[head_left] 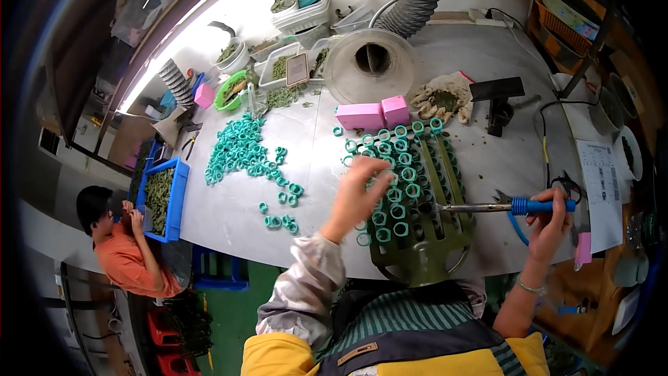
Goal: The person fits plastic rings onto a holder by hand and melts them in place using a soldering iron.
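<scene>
My left hand is over the left part of a green slotted rack, its fingers curled among teal rings; whatever is between the fingertips is too small to make out. The rings stand in rows on the rack, and the rack's right side shows long bare bars. In my right hand is a soldering iron, gripped by its blue handle. Its metal shaft points left across the rack, with the tip among the slots. A loose pile of teal rings lies on the table to the left.
Behind the rack are pink blocks, a stained glove, a black stand and a round fume hood. Tubs of green pieces stand at the back. A person sits at far left beside a blue crate.
</scene>
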### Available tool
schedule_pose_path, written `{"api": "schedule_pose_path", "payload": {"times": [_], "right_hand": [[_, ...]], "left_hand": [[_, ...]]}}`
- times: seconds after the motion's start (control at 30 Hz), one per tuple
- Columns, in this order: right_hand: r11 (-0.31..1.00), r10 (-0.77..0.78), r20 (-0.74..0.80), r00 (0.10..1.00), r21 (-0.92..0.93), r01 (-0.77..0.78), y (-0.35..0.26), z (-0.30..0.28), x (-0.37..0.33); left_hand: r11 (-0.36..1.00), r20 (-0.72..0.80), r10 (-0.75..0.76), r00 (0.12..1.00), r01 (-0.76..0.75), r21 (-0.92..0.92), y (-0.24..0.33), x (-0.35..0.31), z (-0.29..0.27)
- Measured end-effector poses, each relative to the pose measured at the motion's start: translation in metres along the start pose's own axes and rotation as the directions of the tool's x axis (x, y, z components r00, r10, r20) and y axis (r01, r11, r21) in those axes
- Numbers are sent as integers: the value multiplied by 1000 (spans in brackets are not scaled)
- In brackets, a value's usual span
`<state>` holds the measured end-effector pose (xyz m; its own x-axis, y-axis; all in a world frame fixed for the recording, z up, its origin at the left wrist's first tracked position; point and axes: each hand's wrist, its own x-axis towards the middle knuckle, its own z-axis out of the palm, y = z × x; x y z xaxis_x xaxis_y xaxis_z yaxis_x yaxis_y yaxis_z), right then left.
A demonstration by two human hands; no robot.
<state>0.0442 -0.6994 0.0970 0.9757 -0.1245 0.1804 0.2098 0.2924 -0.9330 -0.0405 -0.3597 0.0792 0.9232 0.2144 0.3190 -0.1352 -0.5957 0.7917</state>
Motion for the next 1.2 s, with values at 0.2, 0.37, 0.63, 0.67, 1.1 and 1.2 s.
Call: {"api": "schedule_pose_path", "payload": {"times": [0.2,0.37,0.63,0.67,1.1,1.2], "right_hand": [[1000,19,21,1000,22,-19,-4,5,-1],[999,13,45,999,36,-15,-7,8,-2],[999,-28,50,998,-25,29,-11,-5,-5],[999,-33,44,998,-31,34,-11,-5,-5],[1000,16,88,996,18,-18,8,6,-13],[1000,2,30,1000,-1,-2,0,-6,-11]], "left_hand": [[269,-588,-83,804,586,764,-133,-35,-136],[342,-566,-270,779,627,700,-164,-63,-159],[944,-74,-291,954,273,-186,-22,-34,-64],[947,21,-237,971,236,-219,6,-32,-47],[974,177,129,976,-158,161,43,-35,34],[974,179,114,977,-146,172,42,-35,33]]}}
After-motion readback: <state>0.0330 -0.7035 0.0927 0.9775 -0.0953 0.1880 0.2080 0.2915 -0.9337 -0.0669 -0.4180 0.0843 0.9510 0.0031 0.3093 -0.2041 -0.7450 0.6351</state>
